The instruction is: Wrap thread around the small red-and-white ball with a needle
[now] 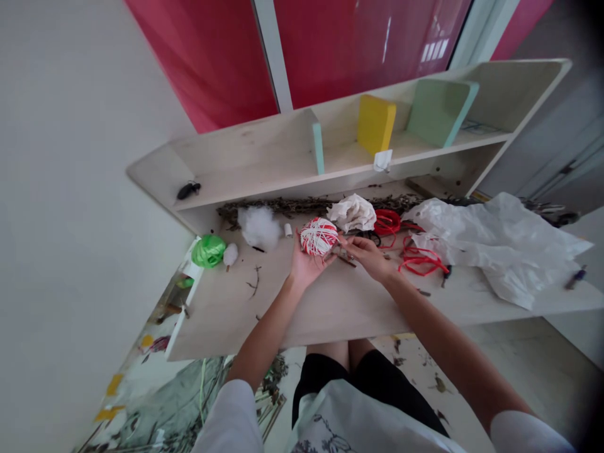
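A red ball wound with white string (pixel 319 237) rests in my left hand (pixel 306 263), whose fingers curl around it from below. At the ball's right edge, my right hand (pixel 365 253) is closed in a pinch on what looks like the white string, mostly hidden by the fingertips. Both hands are above the white desk. Just behind them lies a crumpled piece of whitish paper (pixel 353 212). A small white spool (pixel 288 230) and a tuft of white stuffing (pixel 259 226) are to the left of the ball.
Green plastic twine (pixel 208 251) lies at the desk's left end. Red cord (pixel 422 259) and a large clear plastic bag (pixel 500 239) spread over the right side. Dry twigs (pixel 283 206) line the back under a shelf with a yellow divider (pixel 375 124).
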Demonstrator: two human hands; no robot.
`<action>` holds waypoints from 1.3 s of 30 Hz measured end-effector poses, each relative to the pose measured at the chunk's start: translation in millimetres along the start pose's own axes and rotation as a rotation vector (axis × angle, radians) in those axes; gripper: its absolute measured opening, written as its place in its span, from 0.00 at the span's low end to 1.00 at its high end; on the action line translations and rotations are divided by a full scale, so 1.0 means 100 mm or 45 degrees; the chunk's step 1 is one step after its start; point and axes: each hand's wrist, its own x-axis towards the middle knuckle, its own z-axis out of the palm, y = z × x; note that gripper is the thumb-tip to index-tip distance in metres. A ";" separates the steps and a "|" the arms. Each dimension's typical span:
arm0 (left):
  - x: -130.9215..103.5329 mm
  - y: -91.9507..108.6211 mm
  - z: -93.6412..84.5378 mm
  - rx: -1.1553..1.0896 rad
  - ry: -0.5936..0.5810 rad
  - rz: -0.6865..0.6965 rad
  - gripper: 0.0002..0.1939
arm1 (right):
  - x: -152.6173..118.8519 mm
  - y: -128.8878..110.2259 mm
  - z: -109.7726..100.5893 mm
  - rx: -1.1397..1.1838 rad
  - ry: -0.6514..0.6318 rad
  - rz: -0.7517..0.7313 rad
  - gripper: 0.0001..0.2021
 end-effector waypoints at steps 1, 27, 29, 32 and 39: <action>0.01 -0.01 -0.01 0.012 -0.004 -0.023 0.38 | 0.00 0.01 0.00 0.000 -0.024 -0.006 0.20; 0.08 -0.17 -0.06 0.567 0.189 0.139 0.26 | -0.08 -0.09 0.01 0.133 -0.263 0.073 0.17; 0.08 -0.16 -0.06 0.494 0.239 0.151 0.24 | -0.07 -0.09 0.02 0.129 -0.251 0.076 0.17; 0.09 -0.12 -0.06 0.345 0.288 0.146 0.26 | -0.05 -0.08 0.02 0.131 -0.191 0.040 0.18; 0.04 0.02 -0.05 0.121 0.334 0.162 0.31 | -0.04 -0.10 0.01 0.196 -0.038 0.064 0.19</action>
